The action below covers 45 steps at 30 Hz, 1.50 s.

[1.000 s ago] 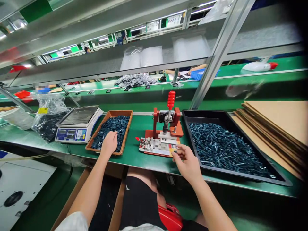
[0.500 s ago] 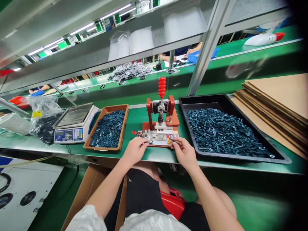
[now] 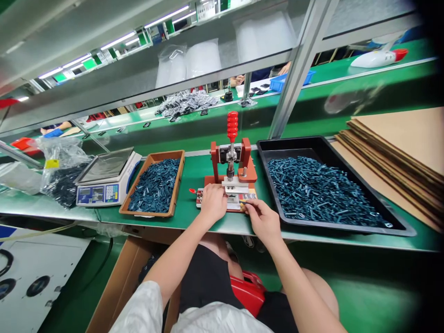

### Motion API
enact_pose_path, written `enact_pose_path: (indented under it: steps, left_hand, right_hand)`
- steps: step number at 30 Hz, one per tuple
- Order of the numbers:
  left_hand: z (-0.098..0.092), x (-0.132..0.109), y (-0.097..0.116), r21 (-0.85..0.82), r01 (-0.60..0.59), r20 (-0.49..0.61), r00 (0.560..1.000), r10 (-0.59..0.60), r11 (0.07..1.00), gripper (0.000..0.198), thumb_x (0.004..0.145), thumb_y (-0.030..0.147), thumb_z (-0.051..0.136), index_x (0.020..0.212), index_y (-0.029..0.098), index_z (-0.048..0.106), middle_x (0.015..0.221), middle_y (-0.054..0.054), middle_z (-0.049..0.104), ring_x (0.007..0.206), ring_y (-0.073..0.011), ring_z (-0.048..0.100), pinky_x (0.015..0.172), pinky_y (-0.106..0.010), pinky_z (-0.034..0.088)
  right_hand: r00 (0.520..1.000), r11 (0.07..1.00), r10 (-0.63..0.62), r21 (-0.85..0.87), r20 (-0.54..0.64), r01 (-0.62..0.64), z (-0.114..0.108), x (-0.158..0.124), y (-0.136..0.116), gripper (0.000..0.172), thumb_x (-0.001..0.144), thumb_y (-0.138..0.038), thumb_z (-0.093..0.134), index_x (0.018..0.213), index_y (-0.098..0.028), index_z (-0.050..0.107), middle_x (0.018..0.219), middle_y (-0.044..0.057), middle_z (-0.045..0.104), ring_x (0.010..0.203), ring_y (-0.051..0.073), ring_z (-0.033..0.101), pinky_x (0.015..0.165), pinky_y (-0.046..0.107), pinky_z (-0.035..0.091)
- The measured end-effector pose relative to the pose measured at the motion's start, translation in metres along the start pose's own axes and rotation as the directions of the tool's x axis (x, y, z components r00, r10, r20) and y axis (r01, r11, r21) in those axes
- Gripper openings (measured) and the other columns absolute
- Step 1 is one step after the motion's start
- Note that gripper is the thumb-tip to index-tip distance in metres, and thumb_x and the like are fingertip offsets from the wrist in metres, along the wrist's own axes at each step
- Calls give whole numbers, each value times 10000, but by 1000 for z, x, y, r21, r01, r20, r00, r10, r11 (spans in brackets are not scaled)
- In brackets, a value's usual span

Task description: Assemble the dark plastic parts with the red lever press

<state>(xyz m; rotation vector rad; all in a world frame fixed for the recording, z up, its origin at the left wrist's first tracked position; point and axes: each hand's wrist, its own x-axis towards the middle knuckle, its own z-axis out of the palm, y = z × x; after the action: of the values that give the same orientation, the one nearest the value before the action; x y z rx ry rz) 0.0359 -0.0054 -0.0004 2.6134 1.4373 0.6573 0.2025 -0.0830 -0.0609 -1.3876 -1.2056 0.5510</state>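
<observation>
A red hand toggle press (image 3: 245, 159) with a red ribbed handle (image 3: 232, 126) stands upright on the bench in front of me. My left hand (image 3: 214, 202) is over the left part of the press's metal fixture (image 3: 235, 198), its fingers curled and closed; the back of the hand hides whatever is at the fingertips. At the fixture's right end, my right hand (image 3: 264, 221) pinches a small dark strip-like piece (image 3: 244, 202) between thumb and fingers. A small red-tipped lever (image 3: 193, 190) sticks out on the fixture's left side.
An orange-brown tray (image 3: 177, 185) of small dark blue-green pieces stands left, beside a weighing scale (image 3: 93, 196). On the right lie a large black tray (image 3: 294, 147) of similar pieces and stacked cardboard sheets (image 3: 398, 134). A metal post (image 3: 289, 97) rises behind the press. Other people's hands are across the bench.
My left hand has moved right, from the fixture's left end to over its middle-left part, beside the clamp head. My right hand stays at the right end, still pinching.
</observation>
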Motion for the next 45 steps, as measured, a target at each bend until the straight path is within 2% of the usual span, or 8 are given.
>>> enact_pose_path:
  steps: [9,15,17,21,24,30,40,45]
  left_hand:
    - [-16,11,0,-31,-18,176,984,23,999,176,949,143,522,935,185,692,1041,-66,700,1064,-269,579,989,-439,442]
    - [-14,14,6,-27,69,124,990,-65,997,155,905,147,561,956,153,707,1025,-117,705,1013,-306,606,950,-466,464]
    - [-15,13,3,-48,43,148,988,-36,998,136,908,173,579,930,165,712,1014,-105,709,1021,-305,607,956,-465,462]
    - [-22,14,-7,-81,-81,240,966,98,993,166,812,274,752,945,185,710,1057,-78,700,1088,-311,592,984,-452,464]
    - [-25,16,-12,-67,-99,291,950,115,993,219,777,273,789,966,188,717,1068,-76,698,1092,-314,591,979,-449,474]
    - [-22,16,-13,-83,-105,250,960,123,991,167,793,248,772,942,191,724,1029,-70,697,1068,-306,597,971,-444,477]
    - [-19,11,-15,-119,-98,203,972,121,988,118,809,241,780,909,201,731,1052,-59,700,1101,-291,585,1006,-443,452]
    - [-17,10,-15,-131,-90,189,975,114,987,133,800,229,782,925,208,742,1059,-57,704,1099,-289,591,1013,-442,446]
  right_hand:
    - [999,995,-33,-93,-23,30,-1,1,-2,315,909,-481,570,980,-203,703,878,72,729,739,243,690,755,385,582]
    - [1000,1000,22,-4,3,-22,1,5,2,391,878,-544,623,1026,-191,704,902,92,738,761,260,701,774,414,594]
    - [999,999,33,13,15,-33,1,11,2,408,876,-557,629,1034,-188,703,901,94,737,770,265,703,773,416,593]
    - [987,984,-122,-118,107,135,4,30,-4,308,904,-473,578,925,-198,717,942,94,699,857,270,666,825,417,560]
    - [968,967,-177,-153,178,205,12,44,-5,297,877,-410,560,987,-196,734,1038,107,679,970,286,637,905,442,529]
    - [961,971,-175,-125,213,204,26,52,2,326,846,-370,579,1071,-203,745,1125,106,684,1063,306,620,1009,499,473]
    - [935,931,-285,-170,209,322,24,46,-12,323,882,-284,514,1108,-213,734,1184,113,666,1093,304,614,1003,476,501]
    - [937,924,-302,-188,174,333,25,44,-10,317,894,-289,495,1075,-198,740,1102,117,689,1046,311,627,975,481,518]
